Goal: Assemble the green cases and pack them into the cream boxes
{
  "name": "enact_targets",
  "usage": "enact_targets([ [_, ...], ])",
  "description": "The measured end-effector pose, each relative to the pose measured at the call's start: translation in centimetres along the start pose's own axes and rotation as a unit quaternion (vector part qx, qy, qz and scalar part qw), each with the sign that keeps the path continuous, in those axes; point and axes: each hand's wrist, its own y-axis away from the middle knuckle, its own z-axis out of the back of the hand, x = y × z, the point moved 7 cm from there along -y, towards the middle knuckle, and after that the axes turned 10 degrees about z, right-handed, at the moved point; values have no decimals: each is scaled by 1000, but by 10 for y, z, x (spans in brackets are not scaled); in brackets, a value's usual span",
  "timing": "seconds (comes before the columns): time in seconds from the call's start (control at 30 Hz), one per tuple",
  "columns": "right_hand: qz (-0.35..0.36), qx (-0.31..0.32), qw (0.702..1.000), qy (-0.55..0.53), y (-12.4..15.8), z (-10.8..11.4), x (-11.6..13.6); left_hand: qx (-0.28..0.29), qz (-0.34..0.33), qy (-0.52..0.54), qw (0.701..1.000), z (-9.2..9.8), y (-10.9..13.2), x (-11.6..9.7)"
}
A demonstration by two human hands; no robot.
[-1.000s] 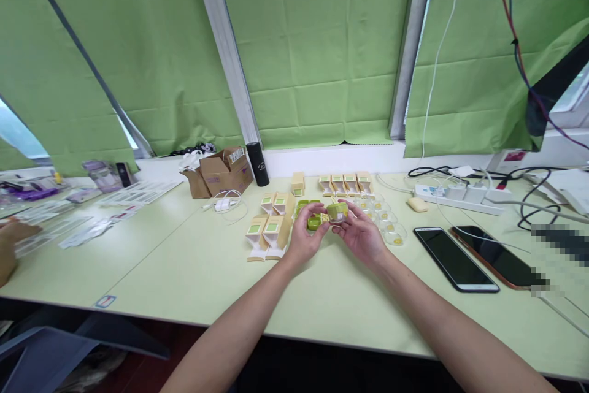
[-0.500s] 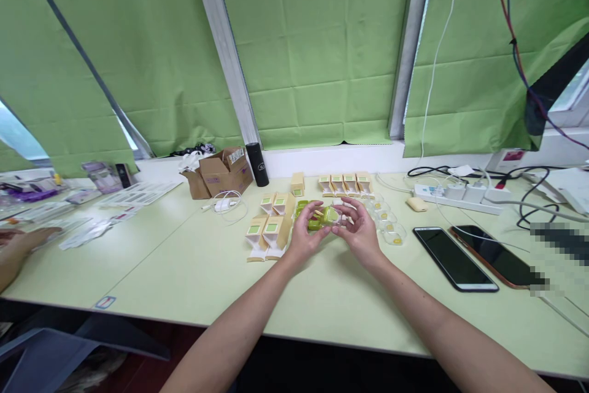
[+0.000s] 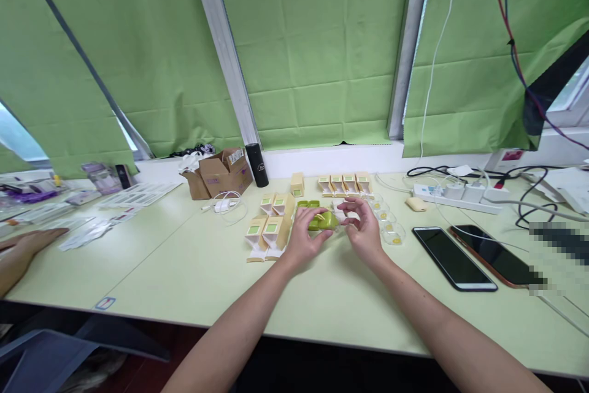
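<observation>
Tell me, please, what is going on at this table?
The person's left hand holds a small rounded green plastic piece above the pale green table. The right hand is close beside it; whether this hand grips anything is unclear. Cream cardboard boxes with green labels are to the left and behind; clear plastic pieces with yellow centres lie to the right.

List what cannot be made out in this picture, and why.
Head view, small green containers: partly hidden behind the left hand.
Head view, cardboard box: inside bottom hidden by its walls.
Head view, black bottle: lettering too small to read.
Head view, co-worker's arm: cut off by the left edge.
</observation>
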Motion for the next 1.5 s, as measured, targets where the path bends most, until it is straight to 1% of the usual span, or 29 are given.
enact_targets([
  [0.17, -26, -69, 995, 64, -6, 18, -2, 71, -16, -130, 989, -10, 3, -7],
  [0.27, -36, -77, 994, 73, -8, 22, -1, 113, -13, -180, 977, -18, 5, -6],
  [0.37, -40, -71, 994, 78, -8, 21, -2, 136, -11, -196, 971, -23, 6, -5],
  [0.7, -57, -56, 994, 74, -4, 15, -8, 173, -7, -242, 955, -30, 9, -8],
  [0.77, -59, -53, 994, 71, -4, 15, -8, 170, -6, -232, 958, -28, 8, -9],
  [0.87, -62, -55, 994, 65, -3, 15, -9, 145, 1, -204, 968, -20, 4, -8],
  [1.0, -63, -57, 994, 68, -2, 14, -9, 111, 28, -212, 970, -10, -9, 1],
  [1.1, -62, -54, 994, 69, -2, 13, -10, 109, 32, -241, 964, -9, -24, 9],
  [1.27, -55, -44, 994, 81, -1, 11, -10, 136, 28, -282, 949, -20, -59, 22],
  [1.3, -53, -41, 994, 86, -1, 10, -9, 147, 38, -301, 941, -23, -67, 27],
  [1.37, -51, -38, 993, 95, -1, 10, -8, 178, 73, -354, 915, -29, -83, 39],
  [1.5, -54, -32, 992, 109, -1, 11, -7, 203, 95, -379, 898, -42, -108, 53],
])
